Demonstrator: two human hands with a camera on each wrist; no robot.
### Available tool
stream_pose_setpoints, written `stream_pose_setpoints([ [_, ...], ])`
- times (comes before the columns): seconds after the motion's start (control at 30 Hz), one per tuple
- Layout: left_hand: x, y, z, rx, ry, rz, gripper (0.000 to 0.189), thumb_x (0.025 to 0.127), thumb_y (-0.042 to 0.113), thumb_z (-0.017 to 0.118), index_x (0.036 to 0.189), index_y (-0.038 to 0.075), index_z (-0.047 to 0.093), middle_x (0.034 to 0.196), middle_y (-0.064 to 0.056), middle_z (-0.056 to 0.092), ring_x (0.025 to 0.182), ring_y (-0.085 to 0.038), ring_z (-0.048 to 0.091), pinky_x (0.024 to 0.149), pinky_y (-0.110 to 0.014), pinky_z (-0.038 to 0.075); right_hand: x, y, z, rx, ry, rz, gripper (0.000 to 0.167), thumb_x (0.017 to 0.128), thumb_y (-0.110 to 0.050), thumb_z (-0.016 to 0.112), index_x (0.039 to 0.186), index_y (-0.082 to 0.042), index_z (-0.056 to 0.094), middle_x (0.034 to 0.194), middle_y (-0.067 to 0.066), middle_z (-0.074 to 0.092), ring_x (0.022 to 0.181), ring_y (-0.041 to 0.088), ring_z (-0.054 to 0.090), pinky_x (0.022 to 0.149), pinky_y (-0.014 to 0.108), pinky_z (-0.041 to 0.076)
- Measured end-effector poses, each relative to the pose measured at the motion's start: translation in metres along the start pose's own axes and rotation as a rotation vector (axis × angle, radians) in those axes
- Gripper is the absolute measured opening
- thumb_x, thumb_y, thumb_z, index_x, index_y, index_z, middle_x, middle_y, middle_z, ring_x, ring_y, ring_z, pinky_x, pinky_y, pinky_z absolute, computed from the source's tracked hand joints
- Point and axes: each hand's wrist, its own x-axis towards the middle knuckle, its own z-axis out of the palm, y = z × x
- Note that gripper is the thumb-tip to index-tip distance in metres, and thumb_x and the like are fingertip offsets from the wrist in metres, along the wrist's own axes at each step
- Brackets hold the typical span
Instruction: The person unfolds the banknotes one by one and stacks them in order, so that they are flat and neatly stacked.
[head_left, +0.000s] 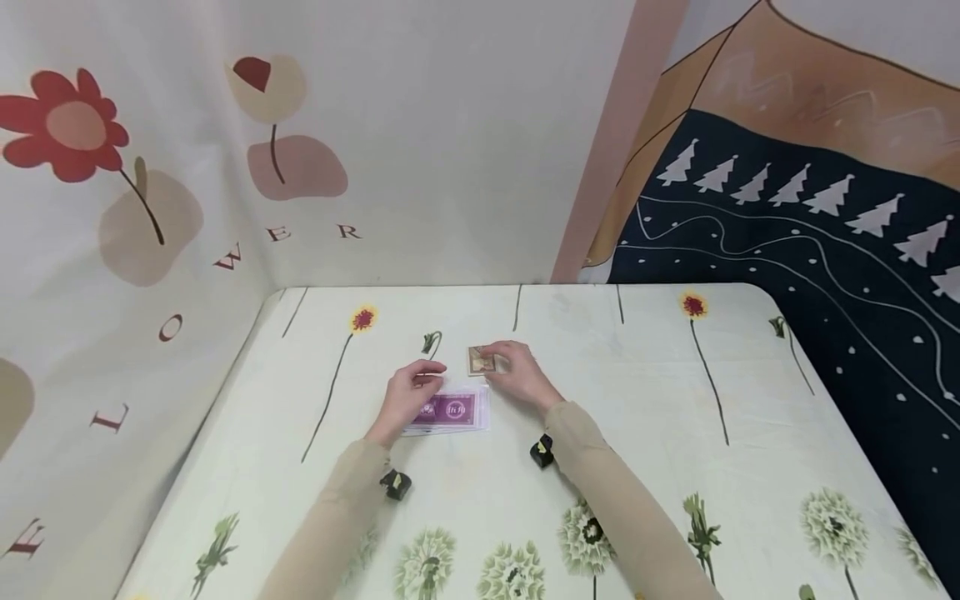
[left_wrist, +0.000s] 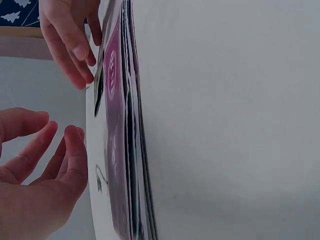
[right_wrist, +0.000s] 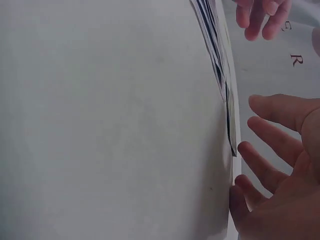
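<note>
A stack of flat purple sheets that look like banknotes [head_left: 459, 409], in clear sleeves, lies on the table. In the left wrist view the purple stack [left_wrist: 114, 95] shows several layered edges. My left hand [head_left: 408, 400] hovers over the stack's left part, fingers loosely bent with nothing between them. Just behind the stack lies a small brownish picture card [head_left: 476, 362], partly covered by my right hand [head_left: 522, 377]. The right hand's fingers [right_wrist: 265, 165] are spread and relaxed beside the card; whether a fingertip touches it I cannot tell.
A white cloth with printed flowers covers the table [head_left: 637, 392]. Behind it hangs a pale curtain [head_left: 465, 167] with flower prints, and a dark tree-patterned cloth [head_left: 787, 225] hangs at the right. Small black devices [head_left: 395, 484] sit at both wrists.
</note>
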Motion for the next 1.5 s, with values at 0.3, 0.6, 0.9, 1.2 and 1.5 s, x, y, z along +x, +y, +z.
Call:
stream_pose_setpoints([
  [0.3,0.011,0.004,0.022,-0.052,-0.007,-0.059,0.029,0.088,0.0,0.062,0.117,-0.002,0.063,0.12,-0.02,0.062,0.11,-0.034,0.06,0.092,-0.04,0.05,0.005,0.002,-0.003,-0.096,-0.013,0.126,0.043,0.087,-0.013,0.068,0.129,-0.009,0.061,0.137,0.011,0.048,0.132,0.033,0.03,0.106,0.052,0.022],
  [0.6,0.017,0.009,0.035,-0.063,-0.015,-0.1,0.036,0.088,0.001,0.062,0.124,-0.003,0.059,0.124,-0.023,0.059,0.114,-0.036,0.057,0.095,-0.041,0.047,0.007,0.004,-0.004,-0.086,-0.005,0.126,0.045,0.084,-0.011,0.072,0.128,-0.011,0.063,0.137,0.01,0.049,0.131,0.032,0.031,0.106,0.05,0.023],
  [0.9,0.021,0.019,0.045,-0.103,0.025,-0.131,0.035,0.086,-0.004,0.06,0.121,-0.005,0.057,0.122,-0.026,0.059,0.115,-0.037,0.057,0.094,-0.038,0.049,0.007,0.004,-0.005,-0.081,0.002,0.126,0.045,0.083,-0.01,0.072,0.127,-0.01,0.063,0.137,0.01,0.049,0.131,0.032,0.031,0.106,0.051,0.022],
  [1.2,0.028,0.019,0.055,-0.21,0.04,-0.162,0.039,0.084,-0.005,0.062,0.123,-0.004,0.056,0.126,-0.025,0.057,0.114,-0.035,0.057,0.093,-0.039,0.049,0.006,0.004,-0.006,-0.048,-0.007,0.116,0.045,0.082,-0.009,0.073,0.127,-0.009,0.063,0.136,0.011,0.049,0.132,0.034,0.031,0.106,0.052,0.021],
  [1.5,0.028,0.018,0.066,-0.195,0.002,-0.099,0.037,0.081,-0.009,0.062,0.118,-0.008,0.059,0.118,-0.023,0.06,0.108,-0.035,0.058,0.087,-0.036,0.053,0.002,0.009,-0.007,-0.049,-0.054,0.049,0.053,0.079,-0.009,0.076,0.13,-0.006,0.06,0.139,0.012,0.047,0.132,0.034,0.031,0.106,0.054,0.022],
])
